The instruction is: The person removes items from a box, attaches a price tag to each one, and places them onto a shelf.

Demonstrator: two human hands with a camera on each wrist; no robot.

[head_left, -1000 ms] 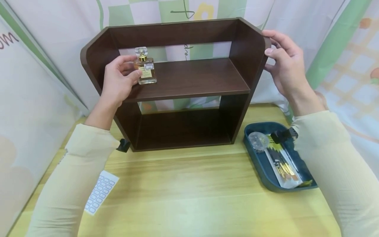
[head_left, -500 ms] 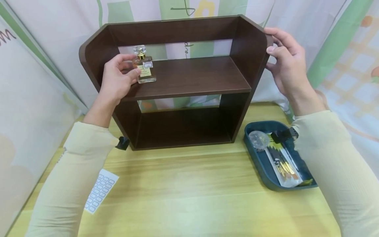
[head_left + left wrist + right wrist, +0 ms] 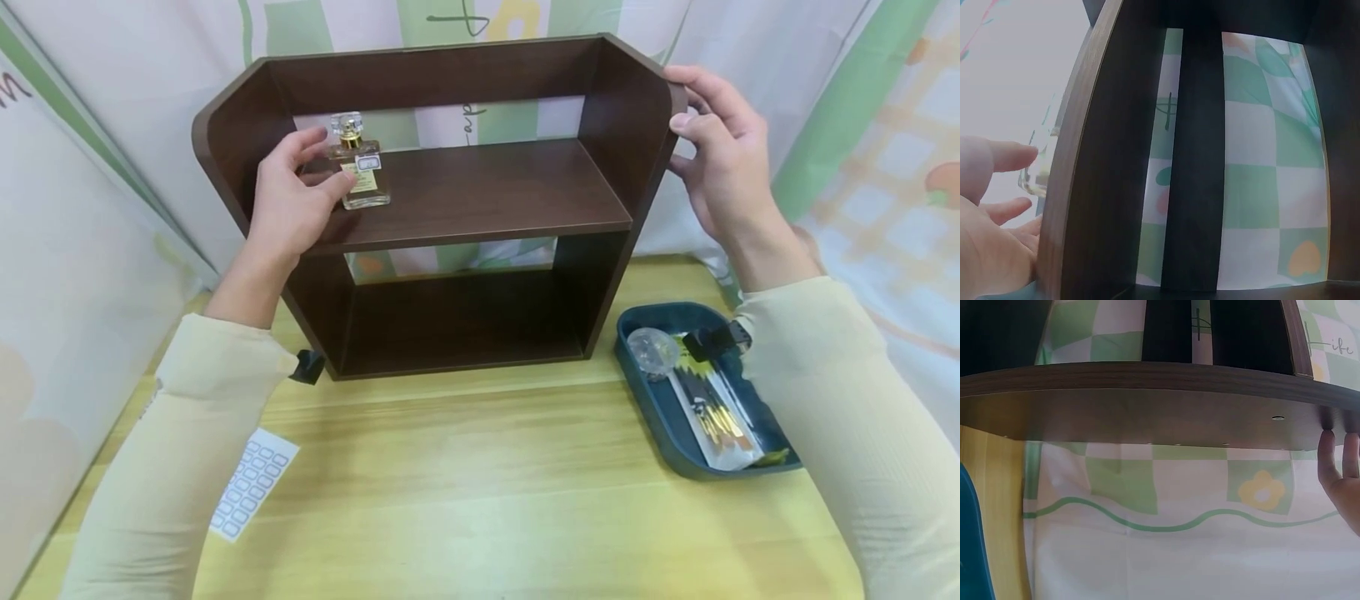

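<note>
A square glass perfume bottle (image 3: pixel 363 182) with a clear cap stands upright at the left of the upper board of a dark brown shelf (image 3: pixel 480 187). My left hand (image 3: pixel 288 196) is beside it, thumb tip against the bottle's front label. The index finger stands off the bottle; the other fingertips are partly hidden. In the left wrist view, the bottle (image 3: pixel 1038 165) shows only partly past the board's edge. With thumb on the front edge and fingers along the outer face, my right hand (image 3: pixel 723 154) holds the shelf's right side panel. Two fingers (image 3: pixel 1327 456) touch that panel in the right wrist view.
A blue tray (image 3: pixel 656 433) on the table at right holds a pack of brushes (image 3: pixel 716 417) and a round clear container (image 3: pixel 652 350). A sheet of blue-bordered labels (image 3: pixel 255 483) lies at left, partly under the left sleeve. Patterned curtains (image 3: pixel 862 208) surround the table.
My left index finger has come away from the bottle, which keeps its place on the shelf. The view has shifted slightly; my right hand stays on the side panel.
</note>
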